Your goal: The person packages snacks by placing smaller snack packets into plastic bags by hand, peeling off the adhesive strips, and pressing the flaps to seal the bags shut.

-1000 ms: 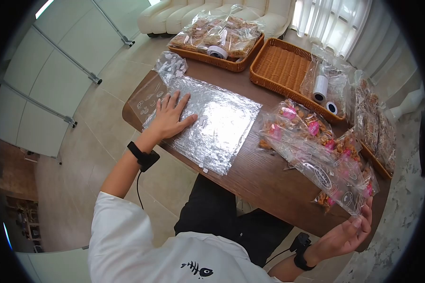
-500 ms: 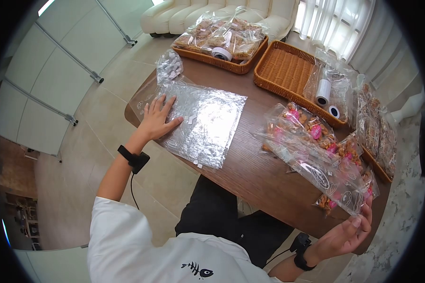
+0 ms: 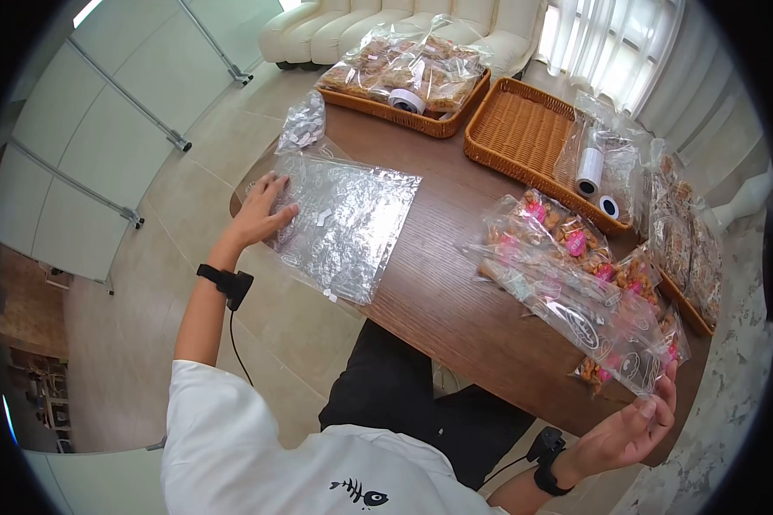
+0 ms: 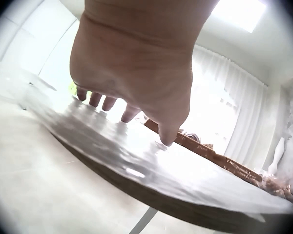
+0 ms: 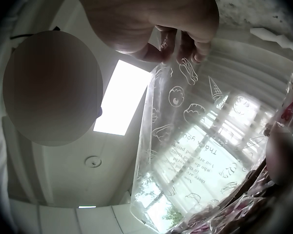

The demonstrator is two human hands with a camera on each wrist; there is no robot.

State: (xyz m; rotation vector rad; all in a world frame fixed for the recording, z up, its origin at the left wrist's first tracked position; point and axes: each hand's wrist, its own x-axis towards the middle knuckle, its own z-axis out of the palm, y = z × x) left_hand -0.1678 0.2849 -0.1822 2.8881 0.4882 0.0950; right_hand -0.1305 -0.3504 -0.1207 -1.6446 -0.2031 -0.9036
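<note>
My left hand (image 3: 262,213) lies with fingers spread on the left part of a stack of clear plastic bags (image 3: 348,232) on the wooden table. In the left wrist view the fingers (image 4: 129,114) reach down onto the shiny plastic. At the right, my right hand (image 3: 623,438) pinches the corner of a clear bag with white printed drawings (image 3: 567,313). The right wrist view shows this bag (image 5: 185,112) hanging from thumb and fingers, with "Thank you" lettering on it. Behind and beneath it lie several snack packets with pink labels (image 3: 575,240).
At the back stands a wicker basket full of bagged snacks (image 3: 404,73) with a tape roll on it. A second wicker basket (image 3: 520,120) holds plastic and a white roll (image 3: 588,167) at its right. A small bag of white bits (image 3: 302,124) lies behind the stack.
My left hand has moved left, and the stack of clear bags has slid left with it across the table. My right hand still pinches the printed bag in about the same place.
</note>
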